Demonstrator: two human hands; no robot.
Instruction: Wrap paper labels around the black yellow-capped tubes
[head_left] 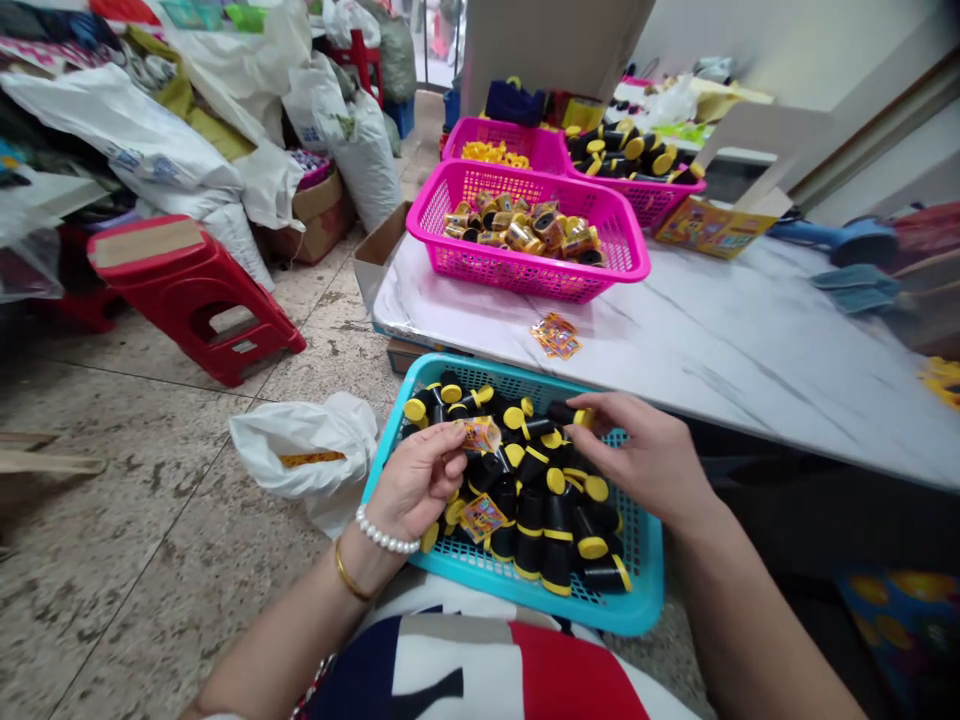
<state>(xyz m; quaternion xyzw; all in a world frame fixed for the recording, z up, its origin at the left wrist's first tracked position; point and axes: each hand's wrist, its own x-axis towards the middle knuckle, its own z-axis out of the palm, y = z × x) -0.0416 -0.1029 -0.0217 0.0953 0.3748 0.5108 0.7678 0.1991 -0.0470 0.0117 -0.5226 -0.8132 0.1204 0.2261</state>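
My left hand (424,485) pinches a small printed orange sleeve (481,434) between thumb and fingers, above the blue basket (646,575). At the basket's far right part, my right hand (645,450) has its thumb and fingers closed on a black tube with a yellow end (561,411). Below both hands the basket holds many black tubes (556,520) with yellow ends, lying at mixed angles. One flat printed label (482,516) rests on top of them, near the left hand. The basket sits across my lap.
On the white marbled table (675,330) lie a few printed labels (556,336). Behind them stands a pink basket (517,278) of wrapped tubes; more pink baskets are farther back. A white sack (300,440) and a red stool (196,290) are on the left floor.
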